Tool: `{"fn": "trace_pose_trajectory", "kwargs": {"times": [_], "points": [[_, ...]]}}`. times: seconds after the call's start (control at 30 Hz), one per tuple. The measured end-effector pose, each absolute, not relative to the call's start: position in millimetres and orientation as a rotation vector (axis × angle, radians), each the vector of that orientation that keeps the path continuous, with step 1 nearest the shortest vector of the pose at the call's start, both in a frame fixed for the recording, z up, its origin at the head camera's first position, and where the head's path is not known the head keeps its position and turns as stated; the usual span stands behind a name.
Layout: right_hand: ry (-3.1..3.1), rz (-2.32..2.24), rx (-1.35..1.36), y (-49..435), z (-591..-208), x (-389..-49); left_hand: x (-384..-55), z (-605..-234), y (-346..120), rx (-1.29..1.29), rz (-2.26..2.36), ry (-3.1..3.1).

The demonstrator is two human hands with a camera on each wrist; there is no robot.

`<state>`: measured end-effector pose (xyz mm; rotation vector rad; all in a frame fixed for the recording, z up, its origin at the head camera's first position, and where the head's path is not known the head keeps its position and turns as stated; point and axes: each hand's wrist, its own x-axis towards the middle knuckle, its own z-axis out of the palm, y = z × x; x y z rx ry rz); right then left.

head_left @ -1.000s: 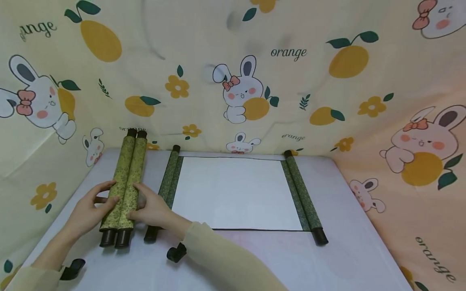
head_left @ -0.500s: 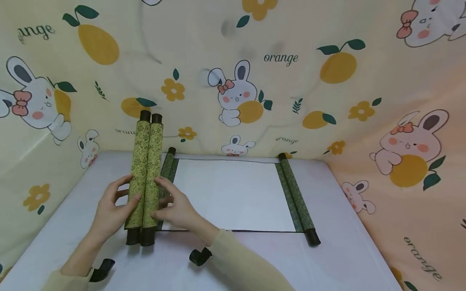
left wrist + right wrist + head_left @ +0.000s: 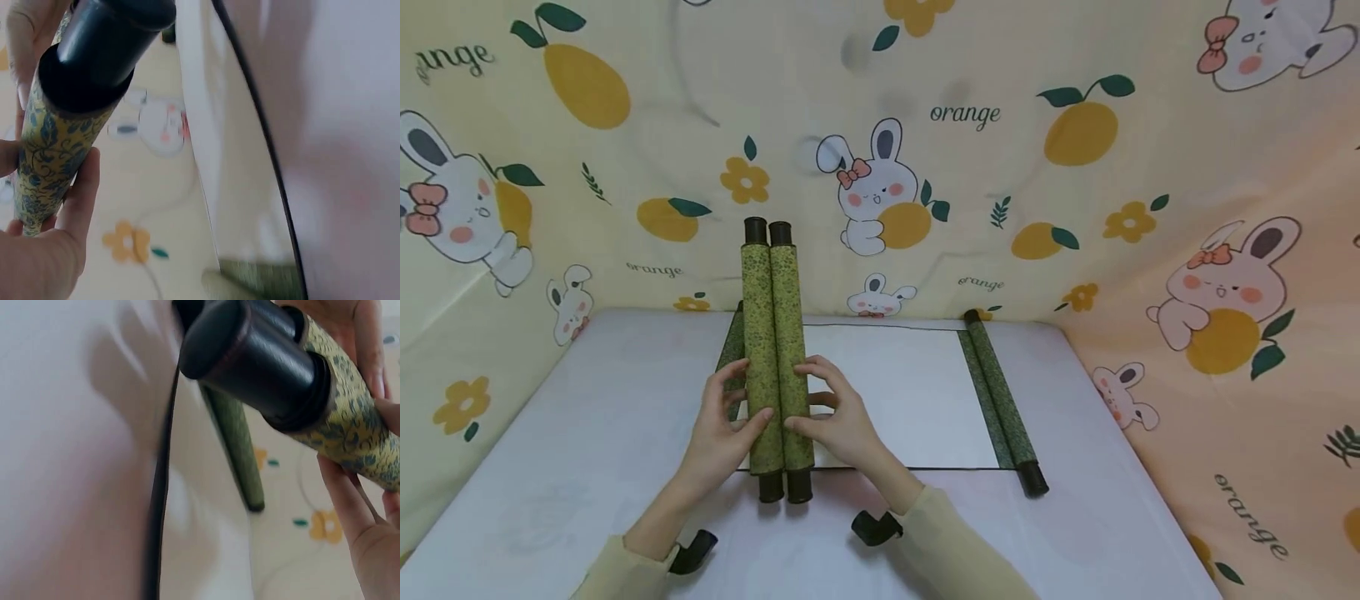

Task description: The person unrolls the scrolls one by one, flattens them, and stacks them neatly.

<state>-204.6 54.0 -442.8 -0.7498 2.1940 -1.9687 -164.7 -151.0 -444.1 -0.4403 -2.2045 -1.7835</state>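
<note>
A rolled-up scroll (image 3: 762, 350) in yellow-green patterned cloth, its two rollers side by side with black end knobs, is held between both hands, tilted up above the table. My left hand (image 3: 718, 429) grips the left roller, thumb in front. On the right roller, my right hand (image 3: 842, 417) pinches with thumb and fingers. Behind it lies an unrolled scroll with a blank white sheet (image 3: 895, 392) and dark green rollers. Its right roller (image 3: 1003, 396) is in full view; the left roller (image 3: 731, 346) is partly hidden. In both wrist views the black knobs (image 3: 112, 44) (image 3: 250, 356) show close up.
The white table (image 3: 1112, 517) runs back to a cream cloth backdrop (image 3: 790, 75) printed with rabbits and oranges. A black wrist piece (image 3: 694, 552) sits at the left sleeve and another black wrist piece (image 3: 876, 528) at the right one.
Both hands have carried the yellow-green scroll from the left side to the right, in front of the white sheet. It now stands more upright. The view has shifted slightly.
</note>
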Motion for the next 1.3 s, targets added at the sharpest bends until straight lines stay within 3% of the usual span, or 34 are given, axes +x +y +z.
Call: {"fn": "trace_pose_trajectory", "kwargs": {"times": [0.4, 0.8, 1.3], "points": [[2.211, -2.003, -0.722, 120.9, -454.3, -210.7, -183.9, -452.9, -98.2, -0.574, -1.814, -2.291], [2.202, -1.938, -0.813, 134.0, -454.0, -221.2, -206.7, -445.0, -91.9, -0.807, -1.633, -2.456], [2.239, -1.884, -0.937, 136.2, -449.2, -223.1, -203.7, -440.9, -88.3, -0.743, -1.671, -2.534]]}}
